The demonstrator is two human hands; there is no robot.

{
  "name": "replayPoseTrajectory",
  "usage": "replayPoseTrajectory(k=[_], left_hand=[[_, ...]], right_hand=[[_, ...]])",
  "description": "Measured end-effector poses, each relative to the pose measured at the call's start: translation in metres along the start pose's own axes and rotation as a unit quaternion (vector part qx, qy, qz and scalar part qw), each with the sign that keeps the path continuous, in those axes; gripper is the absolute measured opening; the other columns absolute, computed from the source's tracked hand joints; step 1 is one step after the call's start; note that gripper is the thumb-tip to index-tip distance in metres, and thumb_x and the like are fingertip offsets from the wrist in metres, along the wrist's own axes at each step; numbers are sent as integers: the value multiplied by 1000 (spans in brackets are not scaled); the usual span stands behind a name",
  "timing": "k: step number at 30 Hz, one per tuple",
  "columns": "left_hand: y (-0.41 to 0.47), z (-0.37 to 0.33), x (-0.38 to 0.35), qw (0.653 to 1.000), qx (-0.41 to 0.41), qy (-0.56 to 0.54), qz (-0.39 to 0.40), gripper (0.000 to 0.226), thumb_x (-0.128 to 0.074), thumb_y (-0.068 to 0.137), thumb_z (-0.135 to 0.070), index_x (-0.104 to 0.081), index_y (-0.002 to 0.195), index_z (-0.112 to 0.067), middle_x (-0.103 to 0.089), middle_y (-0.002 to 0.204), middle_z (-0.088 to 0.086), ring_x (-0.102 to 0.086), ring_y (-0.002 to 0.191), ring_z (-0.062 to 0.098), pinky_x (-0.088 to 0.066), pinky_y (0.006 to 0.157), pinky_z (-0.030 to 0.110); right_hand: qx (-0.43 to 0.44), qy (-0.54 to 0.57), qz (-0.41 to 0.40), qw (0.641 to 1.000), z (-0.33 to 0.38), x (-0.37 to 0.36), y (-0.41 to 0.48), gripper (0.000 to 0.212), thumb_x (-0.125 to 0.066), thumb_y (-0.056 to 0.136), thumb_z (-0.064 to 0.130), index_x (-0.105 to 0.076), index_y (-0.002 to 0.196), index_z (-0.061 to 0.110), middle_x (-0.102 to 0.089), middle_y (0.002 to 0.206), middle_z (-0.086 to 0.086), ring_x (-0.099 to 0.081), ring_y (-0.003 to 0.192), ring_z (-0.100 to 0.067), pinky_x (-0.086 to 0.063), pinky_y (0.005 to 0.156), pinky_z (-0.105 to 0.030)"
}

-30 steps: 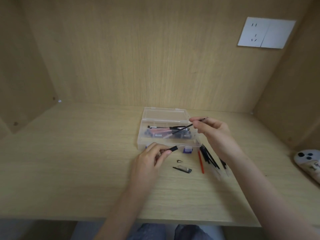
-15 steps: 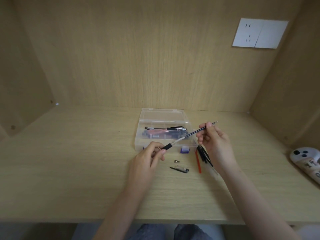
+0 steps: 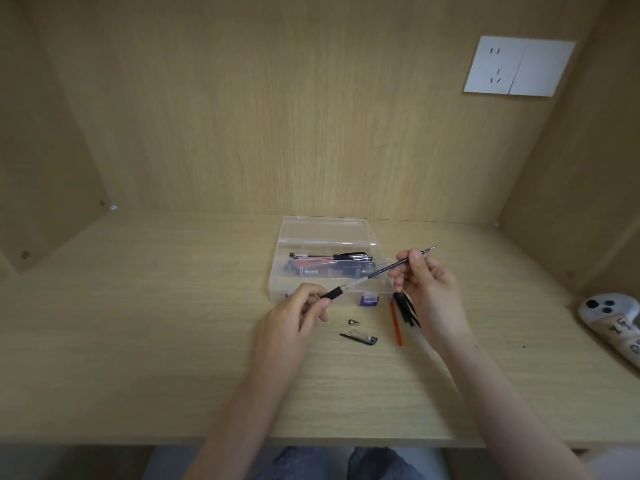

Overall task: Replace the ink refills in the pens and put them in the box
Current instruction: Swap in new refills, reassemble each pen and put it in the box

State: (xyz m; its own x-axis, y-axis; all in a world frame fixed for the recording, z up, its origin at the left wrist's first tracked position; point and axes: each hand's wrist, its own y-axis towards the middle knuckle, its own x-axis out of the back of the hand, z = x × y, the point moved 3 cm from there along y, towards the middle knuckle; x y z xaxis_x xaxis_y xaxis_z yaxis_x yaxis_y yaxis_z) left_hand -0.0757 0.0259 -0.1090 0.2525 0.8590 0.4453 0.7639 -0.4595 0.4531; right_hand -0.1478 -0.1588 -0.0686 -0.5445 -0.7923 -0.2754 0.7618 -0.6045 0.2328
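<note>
A person sits at a pale wooden table [image 3: 138, 323], seen from above through a head-worn camera. The left hand [image 3: 294, 317] is raised just above the table, and its fingers [image 3: 313, 293] are curled round the black grip end of a clear pen barrel [image 3: 336, 292]. The right hand [image 3: 427, 292] is raised to the right of it; its fingers [image 3: 414, 255] pinch a thin dark refill [image 3: 388, 268] near its upper end. The refill slants down and to the left, and its lower end is inside the barrel.

Just behind the hands a clear plastic box [image 3: 284, 237] stands open on the table, its lid lying flat behind it. Several pens [image 3: 332, 258] lie in the box. A purple latch [image 3: 369, 300] shows on its front wall.

On the table in front of the box lie a small metal tip [image 3: 352, 322] and, just nearer the person, a pen cap [image 3: 360, 338]. To their right lies a red refill [image 3: 396, 323], and beside it a bunch of black refills [image 3: 407, 310], partly hidden by the right hand. A white wall socket [image 3: 519, 65] is set in the back panel at upper right.
</note>
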Motion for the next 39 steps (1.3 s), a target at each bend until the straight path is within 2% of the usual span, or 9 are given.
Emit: replayPoseTrajectory(k=[3,12,30,37,39], left_hand=[[0,0,0,1000,1,-13,1,5,-51,93,-28,-56,92,-29,-62,74,-17,-57,68,5,-50,69,38],[0,-1,0,1000,-1,-20,7,4,-54,92,-25,-58,91,-26,-63,73,-16,-59,69,3,-49,69,35],[0,-2,1,999,2,-33,5,8,-52,91,-27,-55,88,-34,-63,73,-15,-57,66,9,-49,66,42],[-1,-3,1,1000,6,-26,10,12,-53,91,-27,-54,87,-37,-63,74,-17,-58,65,10,-50,65,42],[0,-2,1,1000,6,-27,11,8,-54,91,-27,-56,87,-35,-64,72,-16,-59,68,7,-50,66,38]], right_hand=[[1,7,0,1000,1,-2,0,26,-39,99,18,-60,88,7,-63,63,-3,-50,55,-11,-46,56,-18],[-16,30,14,999,-7,-3,-2,27,-37,100,16,-58,87,5,-64,62,-2,-51,52,-8,-47,57,-17],[-25,86,6,996,-8,2,-3,25,-38,99,16,-57,88,6,-63,62,-2,-50,55,-11,-46,58,-18],[-27,64,8,998,-11,4,-4,25,-38,99,17,-58,89,5,-63,63,-2,-49,55,-11,-46,58,-19],[-20,55,10,998,-10,3,-4,25,-38,99,16,-58,88,5,-63,62,-2,-49,54,-10,-46,58,-19]])
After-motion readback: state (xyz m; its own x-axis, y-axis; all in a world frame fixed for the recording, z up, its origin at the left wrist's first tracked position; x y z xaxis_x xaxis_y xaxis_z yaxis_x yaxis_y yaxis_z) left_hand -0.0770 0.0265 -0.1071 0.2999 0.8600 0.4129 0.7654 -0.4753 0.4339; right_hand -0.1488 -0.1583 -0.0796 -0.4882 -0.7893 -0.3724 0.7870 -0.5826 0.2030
